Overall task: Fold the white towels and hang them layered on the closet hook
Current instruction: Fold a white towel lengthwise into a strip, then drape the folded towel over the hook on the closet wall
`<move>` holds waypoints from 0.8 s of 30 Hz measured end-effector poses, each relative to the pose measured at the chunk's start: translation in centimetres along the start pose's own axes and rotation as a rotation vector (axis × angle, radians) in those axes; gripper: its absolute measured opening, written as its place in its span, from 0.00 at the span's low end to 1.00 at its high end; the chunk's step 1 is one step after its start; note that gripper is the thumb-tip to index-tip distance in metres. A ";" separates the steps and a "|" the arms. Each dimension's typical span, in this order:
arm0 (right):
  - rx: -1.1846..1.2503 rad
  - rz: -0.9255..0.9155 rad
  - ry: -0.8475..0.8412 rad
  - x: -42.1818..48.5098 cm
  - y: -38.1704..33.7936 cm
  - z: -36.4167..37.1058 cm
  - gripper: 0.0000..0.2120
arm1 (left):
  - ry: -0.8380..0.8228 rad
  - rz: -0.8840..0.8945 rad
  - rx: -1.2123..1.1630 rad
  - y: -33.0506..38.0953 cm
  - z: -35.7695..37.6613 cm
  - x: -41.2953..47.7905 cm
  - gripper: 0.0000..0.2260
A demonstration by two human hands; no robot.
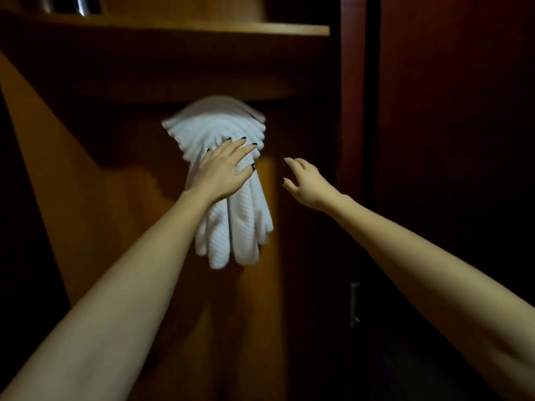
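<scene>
No readable text, white towels plain, shelf unmarked, closet panel unmarked, nothing legible anywhere

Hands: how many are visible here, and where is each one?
2. The left hand rests flat on the hanging white towels, fingers straight. The right hand is in the air to their right, apart from them, holding nothing. None seems hidden.
</scene>
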State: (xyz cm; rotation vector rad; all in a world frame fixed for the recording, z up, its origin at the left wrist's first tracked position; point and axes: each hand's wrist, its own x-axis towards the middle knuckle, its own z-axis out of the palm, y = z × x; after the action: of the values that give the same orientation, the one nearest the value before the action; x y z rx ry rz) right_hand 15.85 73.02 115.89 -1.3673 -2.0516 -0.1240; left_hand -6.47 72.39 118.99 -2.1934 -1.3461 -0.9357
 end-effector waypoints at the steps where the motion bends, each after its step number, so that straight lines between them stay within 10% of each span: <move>1: -0.009 0.030 -0.030 -2.4 1.0 -0.5 0.29 | -0.019 -0.009 -0.043 1.4 0.9 -1.7 0.22; 24: -0.239 1.059 -0.577 -58.7 26.9 -5.8 0.30 | -0.776 0.577 -0.393 46.9 29.8 -25.1 0.23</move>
State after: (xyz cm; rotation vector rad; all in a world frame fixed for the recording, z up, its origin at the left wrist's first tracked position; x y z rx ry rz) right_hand 55.29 36.33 79.84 -2.6849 -1.4413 0.5537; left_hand 37.31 54.36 80.61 -3.1845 -0.6948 -0.1119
